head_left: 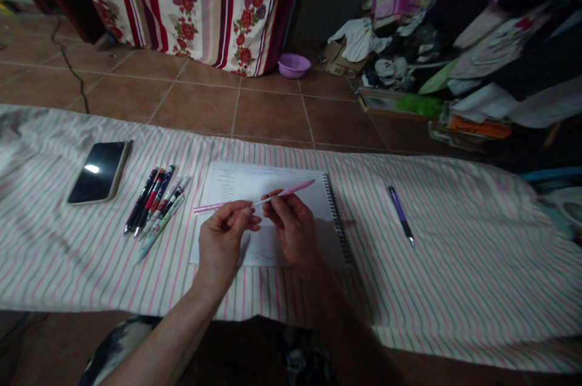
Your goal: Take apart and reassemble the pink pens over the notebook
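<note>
Pen (299, 187), pink, one unit: our right hand (295, 228) clamps its fingers around it; our left hand (222, 234) pinches its white end (262, 200) above one notebook (264, 249).

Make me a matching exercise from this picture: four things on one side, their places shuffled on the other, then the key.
1. Phone
2. Textured pink pen part
3. Basin
4. Purple-and-black pen

a. On the tiled floor
b. Left of the pen cluster
c. Right of the notebook
d. At the fingertips of the right hand

Pairs: 1-b, 2-d, 3-a, 4-c
</note>
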